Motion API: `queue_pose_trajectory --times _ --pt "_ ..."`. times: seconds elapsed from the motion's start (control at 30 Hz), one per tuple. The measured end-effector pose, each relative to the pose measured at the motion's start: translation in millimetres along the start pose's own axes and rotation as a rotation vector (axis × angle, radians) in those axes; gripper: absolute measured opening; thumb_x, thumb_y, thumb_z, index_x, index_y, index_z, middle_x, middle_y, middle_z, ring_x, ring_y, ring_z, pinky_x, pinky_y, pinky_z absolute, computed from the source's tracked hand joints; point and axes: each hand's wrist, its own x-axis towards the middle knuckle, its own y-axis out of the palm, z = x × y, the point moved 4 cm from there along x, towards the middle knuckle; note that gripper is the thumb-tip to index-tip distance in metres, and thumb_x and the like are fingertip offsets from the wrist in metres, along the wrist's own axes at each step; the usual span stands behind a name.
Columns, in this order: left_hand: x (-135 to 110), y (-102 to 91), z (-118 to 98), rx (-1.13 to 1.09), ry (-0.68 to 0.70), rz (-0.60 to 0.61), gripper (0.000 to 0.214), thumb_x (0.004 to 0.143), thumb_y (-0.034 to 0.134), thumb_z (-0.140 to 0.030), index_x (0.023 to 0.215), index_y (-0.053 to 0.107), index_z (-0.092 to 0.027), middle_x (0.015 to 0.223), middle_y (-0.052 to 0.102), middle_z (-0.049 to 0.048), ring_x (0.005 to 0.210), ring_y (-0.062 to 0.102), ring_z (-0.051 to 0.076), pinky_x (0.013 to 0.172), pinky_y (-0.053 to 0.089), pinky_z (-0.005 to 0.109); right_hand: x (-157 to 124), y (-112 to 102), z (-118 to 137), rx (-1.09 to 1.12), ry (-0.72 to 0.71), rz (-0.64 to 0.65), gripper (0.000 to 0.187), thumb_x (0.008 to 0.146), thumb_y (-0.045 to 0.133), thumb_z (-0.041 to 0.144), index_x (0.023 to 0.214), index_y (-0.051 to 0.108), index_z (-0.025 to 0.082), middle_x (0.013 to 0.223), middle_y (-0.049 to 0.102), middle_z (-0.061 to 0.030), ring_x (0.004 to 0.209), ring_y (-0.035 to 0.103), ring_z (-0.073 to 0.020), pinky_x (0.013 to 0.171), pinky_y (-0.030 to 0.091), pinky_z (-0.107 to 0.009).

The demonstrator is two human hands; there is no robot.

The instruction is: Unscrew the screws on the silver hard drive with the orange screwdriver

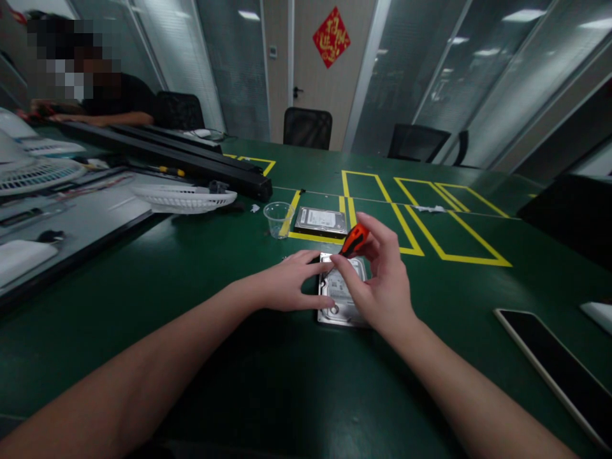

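A silver hard drive (pixel 335 305) lies flat on the green table (pixel 201 268) in front of me. My left hand (pixel 287 284) rests against the drive's left edge, fingers stretched out and pressing on it. My right hand (pixel 380 277) is closed round an orange-handled screwdriver (pixel 354 240), whose tip points down onto the drive's top left area. A second hard drive (pixel 321 220) lies farther back inside a yellow taped box, beside a clear plastic cup (pixel 278 218).
Yellow tape outlines (pixel 444 223) mark the table's far side. A white fan grille (pixel 184 197) and long black bars (pixel 191 162) lie at the left. A phone (pixel 559 366) rests at the right. Another person (pixel 105 102) sits at the far left. Chairs line the far edge.
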Motion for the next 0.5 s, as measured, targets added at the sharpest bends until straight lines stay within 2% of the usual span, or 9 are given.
queue_pose_trajectory --times 0.17,0.33,0.5 --pt "-0.1 -1.1 -1.1 -0.005 -0.002 0.004 0.088 0.095 0.072 -0.077 0.169 0.047 -0.036 0.179 0.035 0.0141 0.165 0.032 0.047 0.131 0.033 0.069 -0.2 -0.1 2.5 0.047 0.058 0.04 0.072 0.103 0.067 0.026 0.167 0.037 0.036 0.155 0.062 -0.0124 0.113 0.076 -0.03 0.103 0.068 -0.056" --pt "0.5 -0.5 -0.2 -0.008 0.015 -0.014 0.086 0.095 0.071 -0.079 0.165 0.052 -0.033 0.176 0.04 0.0149 0.164 0.034 0.046 0.132 0.034 0.067 0.7 -0.4 1.7 0.012 0.029 0.026 0.074 0.1 0.075 0.031 0.165 0.04 0.039 0.158 0.062 -0.01 0.114 0.077 -0.0304 0.103 0.068 -0.056" --pt "-0.1 -0.4 -0.3 -0.009 0.008 0.006 0.086 0.096 0.071 -0.077 0.168 0.048 -0.036 0.179 0.036 0.0134 0.166 0.031 0.046 0.132 0.032 0.068 0.8 0.8 0.6 0.026 0.025 0.019 0.073 0.102 0.071 0.027 0.167 0.039 0.039 0.162 0.06 -0.0093 0.12 0.076 -0.031 0.105 0.068 -0.056"
